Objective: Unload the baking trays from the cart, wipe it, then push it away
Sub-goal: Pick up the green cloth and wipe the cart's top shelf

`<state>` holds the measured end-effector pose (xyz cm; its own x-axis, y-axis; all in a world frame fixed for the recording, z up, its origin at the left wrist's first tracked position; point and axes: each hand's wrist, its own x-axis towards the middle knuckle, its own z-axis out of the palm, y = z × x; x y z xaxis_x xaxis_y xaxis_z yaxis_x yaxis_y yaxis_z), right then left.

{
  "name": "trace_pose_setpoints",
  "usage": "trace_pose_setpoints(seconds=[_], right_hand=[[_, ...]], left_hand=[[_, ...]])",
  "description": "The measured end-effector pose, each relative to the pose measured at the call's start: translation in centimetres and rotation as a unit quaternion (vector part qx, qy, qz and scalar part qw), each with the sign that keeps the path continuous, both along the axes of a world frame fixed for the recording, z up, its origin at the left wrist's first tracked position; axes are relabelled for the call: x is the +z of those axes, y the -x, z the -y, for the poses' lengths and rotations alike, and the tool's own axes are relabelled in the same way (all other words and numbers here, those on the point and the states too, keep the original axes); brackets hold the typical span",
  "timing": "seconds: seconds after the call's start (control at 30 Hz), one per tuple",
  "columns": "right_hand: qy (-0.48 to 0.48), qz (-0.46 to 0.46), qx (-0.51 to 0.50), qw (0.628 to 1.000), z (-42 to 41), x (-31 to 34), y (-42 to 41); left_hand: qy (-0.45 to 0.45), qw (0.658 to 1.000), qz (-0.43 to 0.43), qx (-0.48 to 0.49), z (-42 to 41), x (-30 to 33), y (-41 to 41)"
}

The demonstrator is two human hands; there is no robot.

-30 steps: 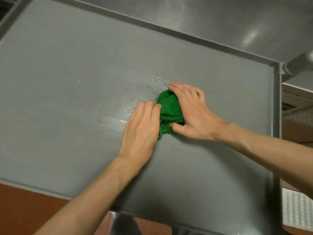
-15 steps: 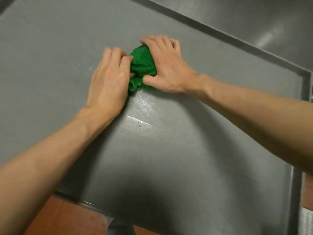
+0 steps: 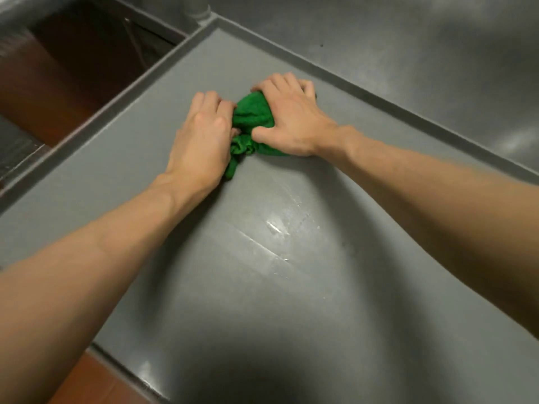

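The grey top shelf of the cart [image 3: 291, 287] fills most of the view, with a raised rim along its edges. A bunched green cloth [image 3: 252, 118] lies on it near the far left corner. My left hand [image 3: 201, 141] presses on the cloth's left side with fingers curled. My right hand [image 3: 288, 118] grips the cloth from the right, thumb under the bunch. Wet streaks shine on the shelf [image 3: 277, 228] nearer to me. No baking trays are in view.
A stainless steel wall or counter [image 3: 423, 53] runs along the cart's far side. A grey post [image 3: 198, 10] stands at the cart's far left corner. Beyond the left rim lies a dark gap with brown floor [image 3: 58, 68]. Brown floor tiles [image 3: 96, 386] show below the near edge.
Both hands have slid the green cloth away from me toward the far left corner of the shelf. A wet streaked patch now lies behind them.
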<state>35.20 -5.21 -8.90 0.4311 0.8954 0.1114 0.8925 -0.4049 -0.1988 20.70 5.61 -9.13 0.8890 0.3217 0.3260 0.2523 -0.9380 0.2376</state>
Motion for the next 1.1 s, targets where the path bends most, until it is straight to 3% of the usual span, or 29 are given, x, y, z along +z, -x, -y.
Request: trace_pose_setpoints(seconds=[0.33,0.47,0.73,0.9,1.1], right_hand=[[0.023,-0.036,0.042,0.998,-13.2,0.1,5.9],[-0.023,-0.022,0.039,0.999,-15.0,-0.3,7.3],[0.004,-0.036,0.097,0.995,-12.8,0.5,6.7],[0.004,-0.036,0.124,0.992,-8.9,0.5,6.3],[0.002,-0.052,0.131,0.99,-1.6,0.4,6.0]], left_hand=[[-0.091,0.992,-0.029,0.084,-10.2,0.4,6.2],[-0.121,0.989,-0.039,0.072,-11.6,0.6,8.3],[0.018,0.985,-0.021,0.169,-8.7,1.1,8.3],[0.097,0.981,0.001,0.17,-5.0,1.1,8.6],[0.151,0.972,-0.073,0.167,1.1,1.6,7.2]])
